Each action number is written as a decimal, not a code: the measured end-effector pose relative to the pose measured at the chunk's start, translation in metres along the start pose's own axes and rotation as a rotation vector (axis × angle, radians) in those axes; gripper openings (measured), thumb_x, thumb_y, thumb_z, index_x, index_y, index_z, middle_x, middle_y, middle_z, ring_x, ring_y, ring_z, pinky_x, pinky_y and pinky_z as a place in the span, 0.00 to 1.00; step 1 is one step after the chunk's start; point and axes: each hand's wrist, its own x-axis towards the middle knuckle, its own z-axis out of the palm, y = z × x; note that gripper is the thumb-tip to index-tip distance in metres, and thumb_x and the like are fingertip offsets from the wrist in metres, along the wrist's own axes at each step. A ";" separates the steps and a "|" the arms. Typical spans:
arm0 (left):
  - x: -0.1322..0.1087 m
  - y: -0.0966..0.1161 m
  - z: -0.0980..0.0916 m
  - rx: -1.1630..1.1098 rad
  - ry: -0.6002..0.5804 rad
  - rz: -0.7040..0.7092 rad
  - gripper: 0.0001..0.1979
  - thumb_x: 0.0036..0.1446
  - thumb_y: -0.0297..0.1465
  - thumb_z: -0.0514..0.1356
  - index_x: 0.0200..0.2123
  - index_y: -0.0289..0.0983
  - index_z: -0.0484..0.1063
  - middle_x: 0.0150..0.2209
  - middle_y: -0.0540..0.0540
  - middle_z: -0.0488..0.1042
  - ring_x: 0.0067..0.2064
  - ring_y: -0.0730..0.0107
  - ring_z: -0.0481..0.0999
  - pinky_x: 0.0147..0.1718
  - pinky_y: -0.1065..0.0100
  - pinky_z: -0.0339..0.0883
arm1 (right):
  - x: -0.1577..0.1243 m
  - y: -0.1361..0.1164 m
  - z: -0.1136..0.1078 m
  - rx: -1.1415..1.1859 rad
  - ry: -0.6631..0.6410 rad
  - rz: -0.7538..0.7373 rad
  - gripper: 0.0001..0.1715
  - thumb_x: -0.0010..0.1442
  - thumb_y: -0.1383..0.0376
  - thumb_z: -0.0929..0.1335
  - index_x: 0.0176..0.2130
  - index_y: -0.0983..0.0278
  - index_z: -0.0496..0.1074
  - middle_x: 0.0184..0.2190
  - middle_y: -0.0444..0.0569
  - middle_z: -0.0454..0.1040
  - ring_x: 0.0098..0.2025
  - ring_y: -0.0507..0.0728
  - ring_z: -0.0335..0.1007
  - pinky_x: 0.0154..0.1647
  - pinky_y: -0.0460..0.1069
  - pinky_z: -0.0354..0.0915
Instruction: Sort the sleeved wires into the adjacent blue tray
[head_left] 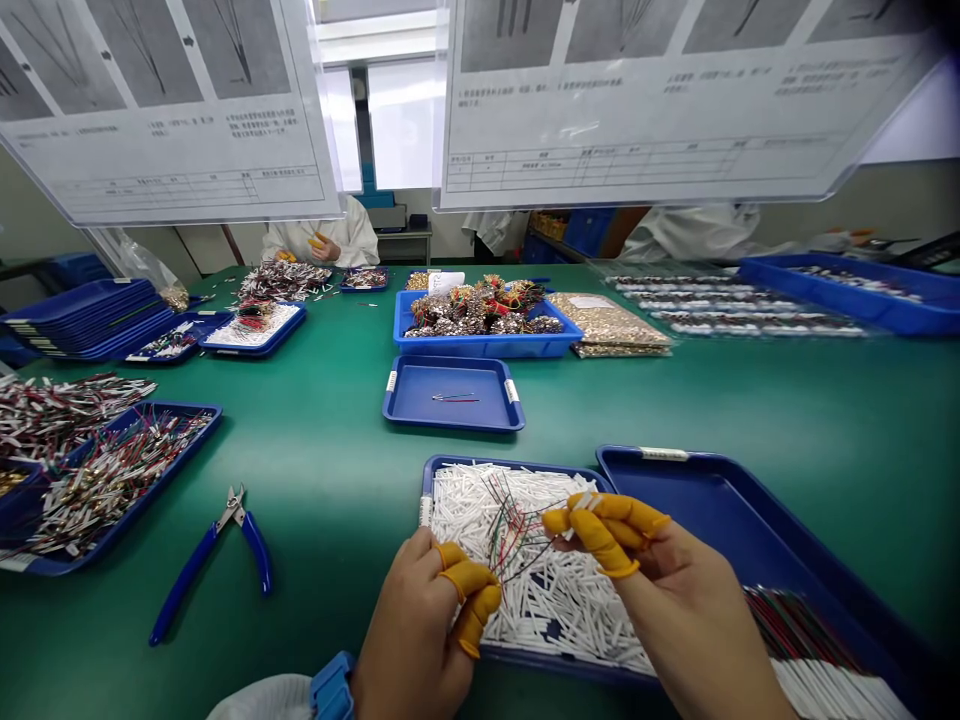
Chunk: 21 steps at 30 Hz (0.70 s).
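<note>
Both hands wear yellow finger cots and hover over a blue tray [426,490] filled with short white tubes [577,605]. My left hand [427,620] is closed at the tray's near left edge, its fingers curled at the end of thin dark wire. My right hand [637,560] pinches a small white tube [589,500] between cotted fingertips. Between the hands, thin red, green and black wires [514,525] fan out above the white tubes. Which of these wires each hand grips is partly hidden by the fingers.
Blue-handled cutters [210,560] lie spread at left, beside a tray of wired parts [127,470]. A blue tray [675,480] at right holds rows of white-ended wires [810,640]. Ahead are a tray with few wires [454,410] and a heaped bin [480,345]. Instruction sheets [600,130] hang overhead; a person [330,235] sits opposite.
</note>
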 end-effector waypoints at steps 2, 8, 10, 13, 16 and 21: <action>0.000 0.001 0.000 -0.001 0.005 -0.001 0.11 0.59 0.23 0.52 0.38 0.33 0.75 0.34 0.37 0.76 0.37 0.53 0.71 0.37 0.50 0.68 | 0.000 0.001 -0.002 -0.011 -0.018 0.005 0.19 0.34 0.56 0.80 0.28 0.59 0.78 0.25 0.44 0.82 0.28 0.52 0.78 0.33 0.41 0.73; 0.002 0.001 0.001 -0.008 0.018 0.021 0.12 0.59 0.24 0.52 0.39 0.33 0.76 0.33 0.37 0.75 0.36 0.53 0.70 0.36 0.50 0.68 | 0.000 -0.002 -0.001 -0.004 -0.051 0.074 0.21 0.32 0.56 0.81 0.28 0.60 0.78 0.25 0.46 0.82 0.28 0.54 0.78 0.32 0.45 0.74; 0.002 0.000 0.001 -0.011 0.021 0.030 0.12 0.59 0.24 0.52 0.39 0.32 0.75 0.33 0.37 0.75 0.36 0.53 0.70 0.36 0.50 0.68 | 0.000 -0.002 0.000 0.024 -0.036 0.080 0.24 0.28 0.56 0.81 0.27 0.60 0.77 0.24 0.45 0.81 0.27 0.54 0.77 0.31 0.45 0.74; 0.002 0.001 0.000 -0.014 0.019 0.045 0.11 0.59 0.24 0.52 0.38 0.33 0.76 0.32 0.37 0.75 0.35 0.53 0.71 0.35 0.50 0.69 | 0.001 0.002 -0.002 0.000 -0.055 0.060 0.20 0.35 0.56 0.80 0.29 0.61 0.76 0.23 0.43 0.80 0.27 0.52 0.76 0.31 0.43 0.73; 0.003 0.002 -0.001 -0.003 0.019 0.039 0.10 0.60 0.24 0.53 0.37 0.34 0.75 0.32 0.38 0.75 0.35 0.53 0.71 0.35 0.51 0.70 | 0.003 0.008 -0.008 -0.060 -0.107 0.033 0.15 0.45 0.58 0.77 0.33 0.60 0.75 0.25 0.43 0.80 0.28 0.51 0.75 0.33 0.43 0.72; 0.003 0.003 -0.001 0.004 0.034 0.040 0.10 0.60 0.24 0.53 0.37 0.36 0.75 0.33 0.40 0.76 0.35 0.55 0.72 0.36 0.52 0.70 | 0.002 0.011 -0.012 -0.104 -0.137 0.022 0.14 0.49 0.58 0.76 0.34 0.60 0.74 0.26 0.44 0.79 0.29 0.52 0.75 0.34 0.44 0.73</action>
